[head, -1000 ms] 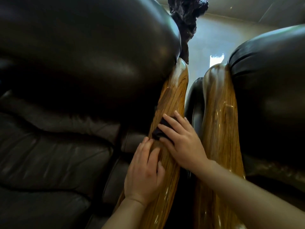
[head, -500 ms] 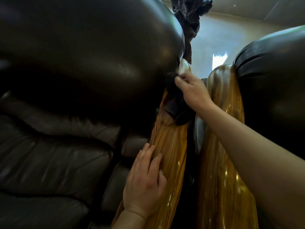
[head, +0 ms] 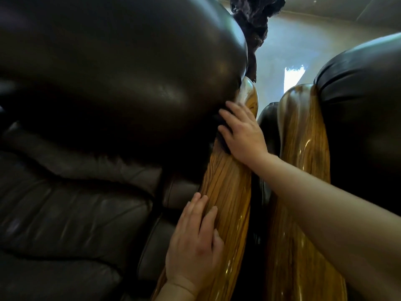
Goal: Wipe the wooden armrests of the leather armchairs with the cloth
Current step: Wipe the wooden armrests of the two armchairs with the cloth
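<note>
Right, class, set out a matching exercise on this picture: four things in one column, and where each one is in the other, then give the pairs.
1. left hand
2. right hand
3. dark cloth
4. second wooden armrest

A. under the far hand's fingers
B. flat on the near part of the left armrest
C. untouched, right of the arm
D. up by the armrest's far end

Pairs: 1-B, 2-D, 3-A, 4-C
</note>
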The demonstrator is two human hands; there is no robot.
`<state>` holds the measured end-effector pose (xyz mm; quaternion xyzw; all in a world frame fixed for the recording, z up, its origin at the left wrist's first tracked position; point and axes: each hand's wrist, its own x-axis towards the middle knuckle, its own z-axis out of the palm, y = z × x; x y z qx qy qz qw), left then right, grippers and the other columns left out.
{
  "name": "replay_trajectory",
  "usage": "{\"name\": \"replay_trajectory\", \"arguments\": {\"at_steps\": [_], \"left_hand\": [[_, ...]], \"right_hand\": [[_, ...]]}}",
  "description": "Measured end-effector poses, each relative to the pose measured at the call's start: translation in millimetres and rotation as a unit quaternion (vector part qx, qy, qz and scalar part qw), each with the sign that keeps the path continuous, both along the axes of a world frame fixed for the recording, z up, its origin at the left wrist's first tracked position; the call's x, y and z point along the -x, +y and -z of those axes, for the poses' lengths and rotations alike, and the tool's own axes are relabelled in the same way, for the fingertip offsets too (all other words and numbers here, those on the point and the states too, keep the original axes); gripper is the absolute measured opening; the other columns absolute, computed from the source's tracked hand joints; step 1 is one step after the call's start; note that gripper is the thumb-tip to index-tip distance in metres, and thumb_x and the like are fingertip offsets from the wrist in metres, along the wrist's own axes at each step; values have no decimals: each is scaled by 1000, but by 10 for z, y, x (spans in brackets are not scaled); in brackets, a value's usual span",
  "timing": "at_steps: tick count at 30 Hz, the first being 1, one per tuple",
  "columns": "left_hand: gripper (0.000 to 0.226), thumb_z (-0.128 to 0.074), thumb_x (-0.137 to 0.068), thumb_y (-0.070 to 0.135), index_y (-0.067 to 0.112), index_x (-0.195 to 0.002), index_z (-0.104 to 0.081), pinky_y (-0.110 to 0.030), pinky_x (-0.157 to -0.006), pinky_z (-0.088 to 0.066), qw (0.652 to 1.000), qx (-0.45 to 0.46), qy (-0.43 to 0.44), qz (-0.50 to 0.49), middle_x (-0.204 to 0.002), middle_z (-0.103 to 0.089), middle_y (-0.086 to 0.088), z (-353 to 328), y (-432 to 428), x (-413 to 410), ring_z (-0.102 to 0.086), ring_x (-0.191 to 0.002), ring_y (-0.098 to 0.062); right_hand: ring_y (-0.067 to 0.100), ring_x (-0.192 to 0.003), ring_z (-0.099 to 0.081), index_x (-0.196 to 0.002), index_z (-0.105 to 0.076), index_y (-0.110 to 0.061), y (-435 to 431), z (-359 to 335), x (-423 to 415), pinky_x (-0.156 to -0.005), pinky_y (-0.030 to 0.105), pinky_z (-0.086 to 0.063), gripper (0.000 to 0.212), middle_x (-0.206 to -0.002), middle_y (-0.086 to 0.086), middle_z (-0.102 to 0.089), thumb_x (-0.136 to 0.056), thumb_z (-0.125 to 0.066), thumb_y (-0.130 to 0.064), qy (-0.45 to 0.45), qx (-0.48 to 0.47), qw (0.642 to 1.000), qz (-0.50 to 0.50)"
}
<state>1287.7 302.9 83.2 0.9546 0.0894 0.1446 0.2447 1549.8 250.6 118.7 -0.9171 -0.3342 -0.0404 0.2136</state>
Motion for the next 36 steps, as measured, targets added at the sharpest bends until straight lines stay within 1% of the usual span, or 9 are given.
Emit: {"name": "replay_trajectory", "arguments": {"at_steps": [2,6,9,12,16,21,25,30,36], "left_hand": [[41,-49,-87,23,10,-125,-60,-49,-106,-46,1000,6,4,0,-143,-52,-11,-24,3,-5,-37,-142,-23],[42,-48,-88,24,10,-127,-59,-49,-105,-46,1000,9,21,-3,-145,-49,-11,-22,8,-3,-34,-144,-21],[41,-48,-89,23,9,-126,-60,-49,-107,-44,1000,16,8,2,-145,-50,-12,5,6,-2,-36,-143,-23],[40,-46,-92,25,14,-130,-53,-48,-106,-45,1000,22,7,-3,-146,-48,-8,10,0,11,-35,-144,-21],[39,-46,-93,25,12,-129,-56,-47,-107,-45,1000,16,0,0,-145,-50,-11,14,-1,14,-36,-143,-22],[40,-45,-92,26,13,-129,-52,-46,-111,-41,1000,15,2,2,-144,-49,-12,-4,-3,20,-36,-143,-24],[43,-44,-92,29,8,-128,-56,-47,-113,-38,1000,0,9,3,-144,-49,-16,-35,-18,16,-35,-143,-27],[54,-43,-95,39,18,-144,-40,-41,-120,-10,999,-31,39,21,-157,-30,-8,-21,-27,339,-3,-150,-15],[70,-34,-95,54,27,-156,-10,-40,-119,-17,989,-29,147,-15,-166,3,1,181,2,1288,5,-153,-16]], "right_hand": [[27,-150,-29,-139,-57,-25,-156,23,340,-119,54,-24,41,-155,0,-45,-100,-53,-36,-33,22,993,-108],[17,-151,-25,-141,-50,-34,-467,124,780,-124,49,-16,40,-156,-7,-42,-105,-40,-46,-55,73,954,-286],[26,-149,-30,-143,-53,-27,-378,77,334,-120,54,-23,44,-157,1,-42,-102,-48,-40,-62,63,978,-191],[29,-154,-14,-153,-38,-26,-180,24,-35,-123,50,-20,54,-166,1,-24,-102,-47,-40,9,47,999,-16],[27,-154,-10,-154,-36,-22,-162,90,311,-124,48,-17,56,-167,3,-18,-102,-48,-38,57,-23,996,65],[21,-154,-12,-148,-44,-25,-661,218,1479,-122,48,-22,50,-164,-2,-25,-101,-44,-41,6,-13,999,-35],[27,-152,-21,-148,-46,-28,-492,65,1120,-121,54,-21,52,-163,1,-31,-100,-42,-48,-1,49,998,-31],[30,-154,-9,-155,-31,-32,-85,1,860,-124,50,-7,57,-167,2,-18,-102,-28,-54,-10,159,987,37],[30,-153,-17,-150,-38,-32,-443,177,2029,-123,51,-15,58,-165,2,-26,-99,-33,-58,-80,180,965,-175]]}}
